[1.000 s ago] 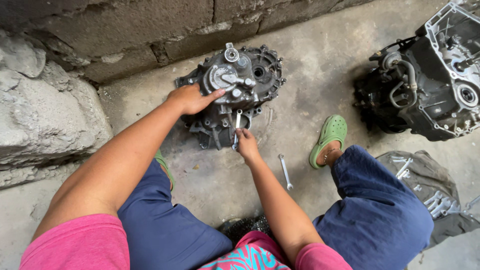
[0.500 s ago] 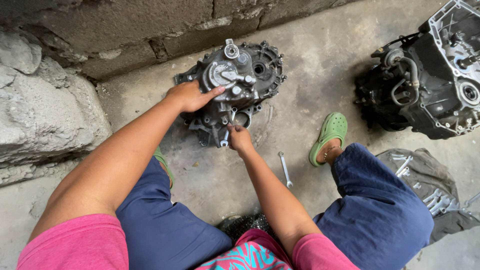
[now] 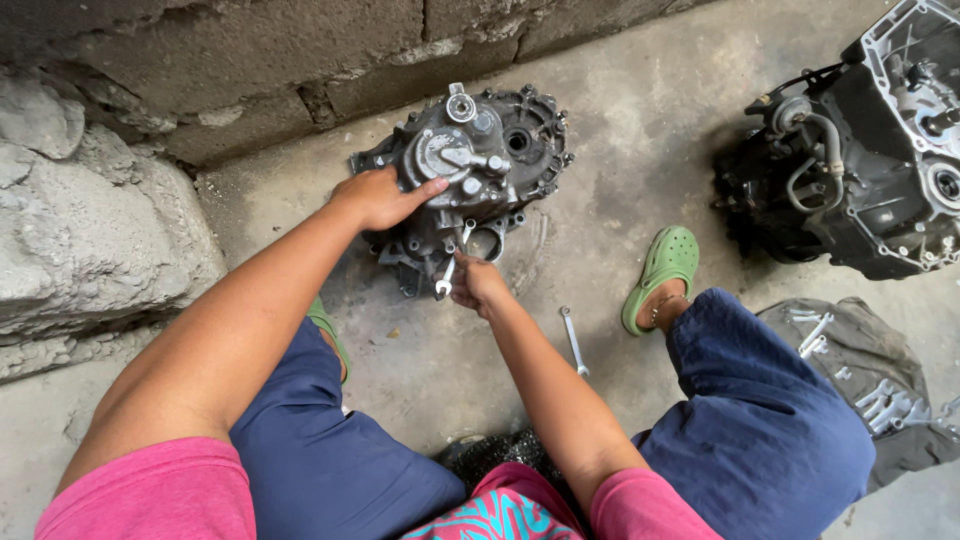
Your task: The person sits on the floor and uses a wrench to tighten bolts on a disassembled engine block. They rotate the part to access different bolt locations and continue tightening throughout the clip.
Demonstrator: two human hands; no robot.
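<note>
A dark grey gearbox housing (image 3: 500, 150) lies on the concrete floor in front of me, close to a block wall. My left hand (image 3: 380, 197) rests flat on its left side, fingers spread over the round cover. My right hand (image 3: 478, 283) grips a small silver wrench (image 3: 447, 279) at the housing's near edge, the wrench's open jaw pointing down and left.
A second wrench (image 3: 573, 340) lies on the floor by my right knee. A larger gearbox (image 3: 870, 150) stands at the right. A dark cloth (image 3: 870, 380) with several wrenches lies at the lower right. My green clog (image 3: 665, 265) rests between them. Rough stone (image 3: 90, 230) bulges at the left.
My right hand has moved the wrench down and to the left along the housing's near edge. My left hand stays pressed on the housing.
</note>
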